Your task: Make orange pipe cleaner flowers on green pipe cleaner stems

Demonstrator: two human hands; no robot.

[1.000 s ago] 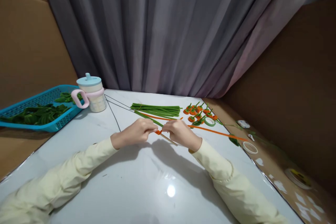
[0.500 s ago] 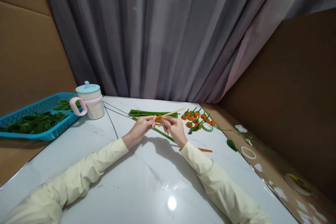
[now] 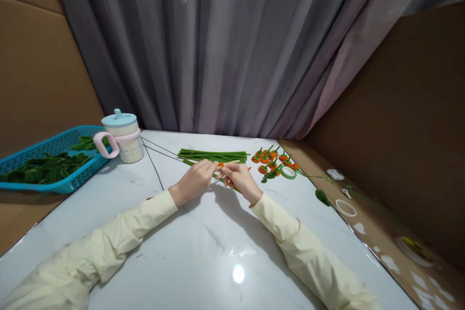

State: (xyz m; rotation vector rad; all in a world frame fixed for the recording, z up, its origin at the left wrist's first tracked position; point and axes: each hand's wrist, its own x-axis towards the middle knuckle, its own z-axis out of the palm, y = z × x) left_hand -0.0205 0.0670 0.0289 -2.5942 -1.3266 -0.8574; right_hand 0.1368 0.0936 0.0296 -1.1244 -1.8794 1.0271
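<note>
Lowered since the frame before: wooden stick now lies nearly level, no longer angled upward. Left hand and right hand pinch it between fingertips, just above the white table. Orange pipe cleaner coils around it between the hands (both grips steady the winding). Green stems lie just behind.

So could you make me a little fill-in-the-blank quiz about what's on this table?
1. The basket holding green leaves is coloured ____.
2. The cup has a pink ____.
3. Both hands, left hand and right hand, pinch a thin wooden ____.
4. The bundle of stems is coloured ____.

Missing words: blue; handle; stick; green
</note>
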